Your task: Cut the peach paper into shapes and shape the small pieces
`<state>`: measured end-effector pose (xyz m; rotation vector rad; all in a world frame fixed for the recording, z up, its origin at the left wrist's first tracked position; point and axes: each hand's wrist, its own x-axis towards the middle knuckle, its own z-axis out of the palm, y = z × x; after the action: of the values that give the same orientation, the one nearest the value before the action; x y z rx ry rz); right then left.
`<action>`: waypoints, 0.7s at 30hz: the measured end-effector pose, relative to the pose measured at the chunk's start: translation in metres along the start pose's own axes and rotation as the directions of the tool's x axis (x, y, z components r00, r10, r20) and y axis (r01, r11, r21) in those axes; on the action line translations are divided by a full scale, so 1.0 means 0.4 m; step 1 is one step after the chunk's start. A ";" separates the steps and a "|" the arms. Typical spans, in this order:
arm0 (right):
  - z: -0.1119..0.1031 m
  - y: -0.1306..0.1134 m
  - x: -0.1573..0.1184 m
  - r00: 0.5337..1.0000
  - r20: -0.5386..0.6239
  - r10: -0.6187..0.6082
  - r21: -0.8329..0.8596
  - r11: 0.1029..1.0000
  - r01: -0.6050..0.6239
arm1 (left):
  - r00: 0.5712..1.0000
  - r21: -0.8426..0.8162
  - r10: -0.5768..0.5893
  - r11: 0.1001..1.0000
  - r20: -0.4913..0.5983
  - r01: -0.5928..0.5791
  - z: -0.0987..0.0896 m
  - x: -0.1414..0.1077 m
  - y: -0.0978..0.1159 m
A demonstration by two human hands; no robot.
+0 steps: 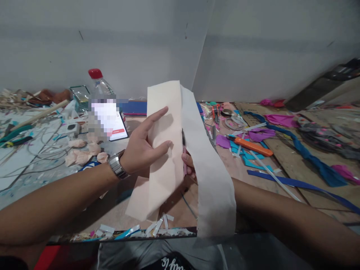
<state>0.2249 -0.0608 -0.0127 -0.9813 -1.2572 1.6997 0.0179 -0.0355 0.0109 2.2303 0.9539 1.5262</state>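
Observation:
Long pale sheets stand raised over the middle of the table, a cream one (164,112) on the left and a whiter strip (215,176) that curls down over the table's front edge. My left hand (147,144), with a metal watch on the wrist, lies against the cream sheet, its visible fingers apart. Between the two sheets my right hand (189,163) is closed around the pink handle of scissors (184,150). Their dark blade meets the cream sheet's right edge. The white strip hides much of my right hand and wrist.
At the left are a red-capped bottle (102,84), a lit phone (116,127), crumpled peach pieces (81,154) and green-handled pliers (19,135). To the right lie an orange cutter (251,145), blue strips (303,150) and coloured scraps. Paper bits line the front edge.

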 end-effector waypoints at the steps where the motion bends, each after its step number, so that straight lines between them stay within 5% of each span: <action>1: -0.006 0.009 0.004 1.000 -0.008 0.024 0.030 0.999 -0.024 | 1.000 -0.003 -0.004 1.000 -0.001 0.004 0.000 0.000 0.001; 21: -0.028 0.051 0.012 0.999 -0.041 0.003 0.046 0.999 -0.002 | 1.000 -0.022 -0.002 1.000 0.020 0.003 0.001 -0.003 0.007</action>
<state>0.2304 -0.0562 -0.0354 -0.9864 -1.1854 1.6943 0.0190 -0.0383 0.0112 2.2244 0.9297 1.5031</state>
